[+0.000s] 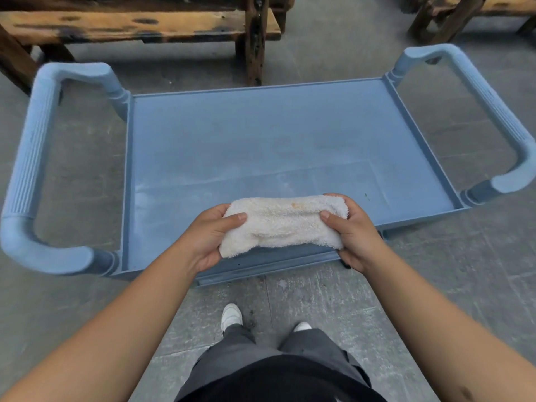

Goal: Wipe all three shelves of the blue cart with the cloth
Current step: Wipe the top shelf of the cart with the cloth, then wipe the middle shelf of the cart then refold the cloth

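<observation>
Cloth (282, 221), white terry folded into a thick pad with a faint yellowish stain near its top edge, sits at the centre of the frame, held above the near edge of the blue cart (290, 140). Left hand (207, 237) grips the cloth's left end, thumb lying across the top and fingers tucked beneath. Right hand (352, 230) grips the right end the same way, thumb on top, fingers curled under. Both bare forearms run in from the lower corners of the frame.

Only the cart's top shelf shows; its flat surface fills the middle of the frame, carrying pale streaks and a few small specks toward the right. A ribbed looped handle (32, 169) stands out at the left side and another (499, 111) at the right.

At the bottom centre, grey trousers and two white shoes (231, 316) stand on the grey concrete floor (435, 285). Across the upper left, a worn wooden bench (130, 24) stands behind the cart, with more dark timber in the upper right corner.
</observation>
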